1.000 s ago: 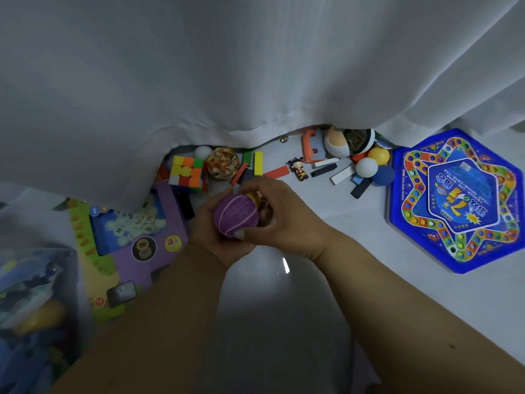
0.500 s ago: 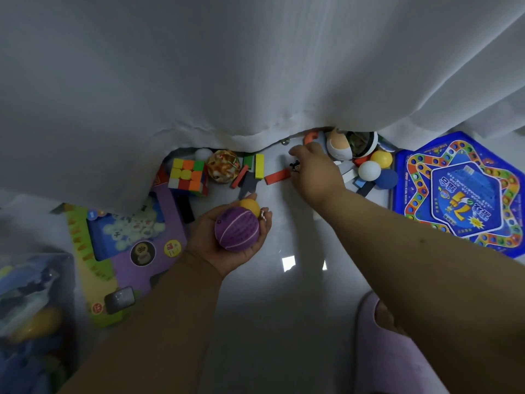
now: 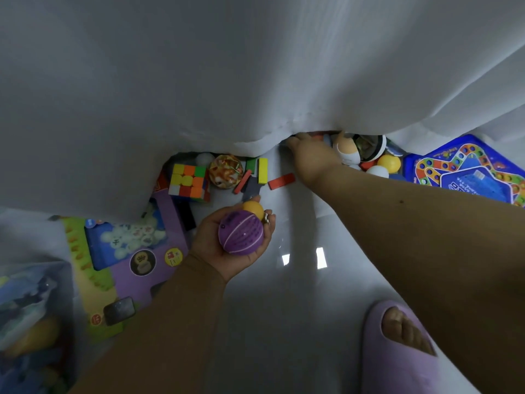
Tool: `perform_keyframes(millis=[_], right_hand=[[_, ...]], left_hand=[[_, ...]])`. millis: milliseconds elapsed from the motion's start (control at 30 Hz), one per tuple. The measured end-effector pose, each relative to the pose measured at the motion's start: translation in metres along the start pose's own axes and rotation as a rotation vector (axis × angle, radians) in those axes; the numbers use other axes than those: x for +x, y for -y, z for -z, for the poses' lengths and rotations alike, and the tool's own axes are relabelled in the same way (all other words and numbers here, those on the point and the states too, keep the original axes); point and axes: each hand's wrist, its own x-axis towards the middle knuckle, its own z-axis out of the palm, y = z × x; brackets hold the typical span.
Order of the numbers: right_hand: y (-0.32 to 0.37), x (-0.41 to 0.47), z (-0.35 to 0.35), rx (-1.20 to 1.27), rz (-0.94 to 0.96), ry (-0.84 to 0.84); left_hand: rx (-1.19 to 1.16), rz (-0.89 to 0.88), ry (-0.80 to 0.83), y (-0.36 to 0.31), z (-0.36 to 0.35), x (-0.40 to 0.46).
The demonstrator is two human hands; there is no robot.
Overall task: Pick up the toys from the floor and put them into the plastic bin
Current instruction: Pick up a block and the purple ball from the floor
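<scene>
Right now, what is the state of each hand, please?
Left hand: holds a purple ball and a small yellow ball.
Right hand: reaches under the curtain; fingers hidden, cannot tell.

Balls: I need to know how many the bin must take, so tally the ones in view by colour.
Purple: 1, the purple ball in the left hand.
Yellow: 2, the small yellow ball in that hand, the yellow ball by the board game.
White: 2, the curtain-edge white ball, the right white ball.
Multicoloured: 1, the patterned ball.
Total: 6.
</scene>
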Motion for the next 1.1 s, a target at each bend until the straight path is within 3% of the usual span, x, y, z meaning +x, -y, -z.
perform_keyframes(millis=[167,333,467,600,733,800,1100], right_hand=[[0.007,0.002,-0.002,-0.083,-0.029,0.035],[0.004,-0.002,-0.007,-0.008,-0.055,0.164],[-0.001,-0.010,-0.016,0.086,-0.104,0.083],[0.004,-0.027,-0.016,0.550,-0.255,-0.074],[0.026,-0.062,0.011,1.400,-0.464,-0.015],[0.035,-0.081,0.021,1.653,-0.476,0.038],[0.080,-0.155,0.071,2.114,-0.391,0.187]], left_hand=[[0.020,0.005,-0.003,-0.002,-0.002,-0.002],[0.024,-0.002,0.011,-0.007,-0.005,-0.003],[0.025,-0.009,0.017,-0.006,-0.002,-0.004],[0.038,-0.027,0.007,-0.003,-0.001,-0.013],[0.067,-0.057,0.004,-0.001,-0.011,-0.030],[0.072,-0.068,0.024,0.001,-0.018,-0.043],[0.102,-0.103,0.132,0.014,-0.048,-0.122]])
